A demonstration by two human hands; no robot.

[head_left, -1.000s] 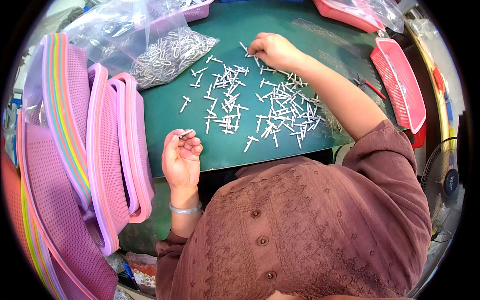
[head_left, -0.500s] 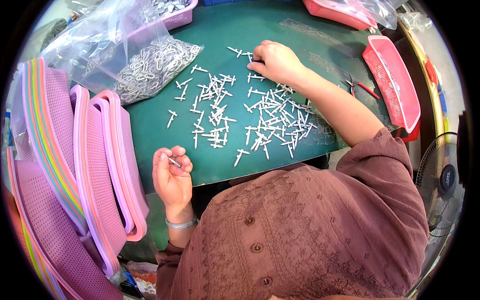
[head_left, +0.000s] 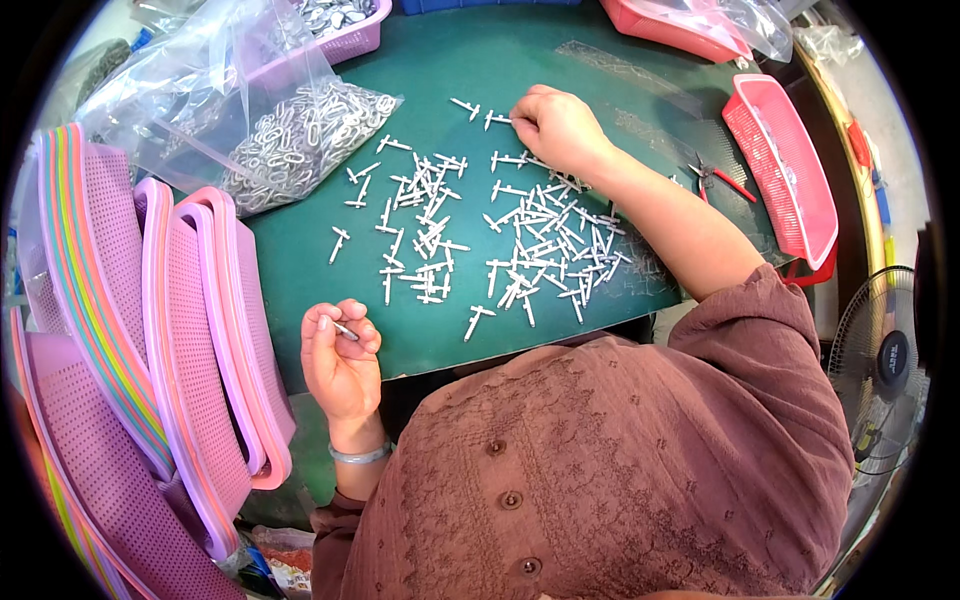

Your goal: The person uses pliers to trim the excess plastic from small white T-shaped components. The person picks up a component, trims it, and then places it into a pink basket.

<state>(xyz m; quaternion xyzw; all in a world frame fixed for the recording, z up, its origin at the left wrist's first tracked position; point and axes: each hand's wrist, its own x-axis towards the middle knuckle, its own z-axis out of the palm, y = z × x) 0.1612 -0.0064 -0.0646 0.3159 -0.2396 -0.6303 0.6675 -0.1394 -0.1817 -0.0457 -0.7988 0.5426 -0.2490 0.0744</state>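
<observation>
Over the near left edge of the green table, my left hand [head_left: 340, 372] is palm up. Its fingers are curled on a small silver metal pin [head_left: 346, 331]. Farther off, my right hand [head_left: 562, 130] is closed, with its fingertips at one end of a small T-shaped metal part [head_left: 496, 119] on the tabletop. Similar metal parts lie in two loose groups: a left heap [head_left: 430, 230] and a denser right heap [head_left: 550, 240]. A single part [head_left: 339, 244] lies apart at the left, and another part [head_left: 463, 106] is just left of my right hand.
A clear bag of oval metal rings [head_left: 300, 145] rests at the far left. Stacked purple and pink baskets [head_left: 205, 350] line the left side. Red-handled pliers [head_left: 722, 182] and a pink basket [head_left: 785, 170] are at the right, with a fan [head_left: 880, 370] beyond the table edge.
My right hand has shifted slightly right and its fingers have drawn together, uncovering more of the T-shaped part. My left hand keeps the pin; the whole view has shifted slightly.
</observation>
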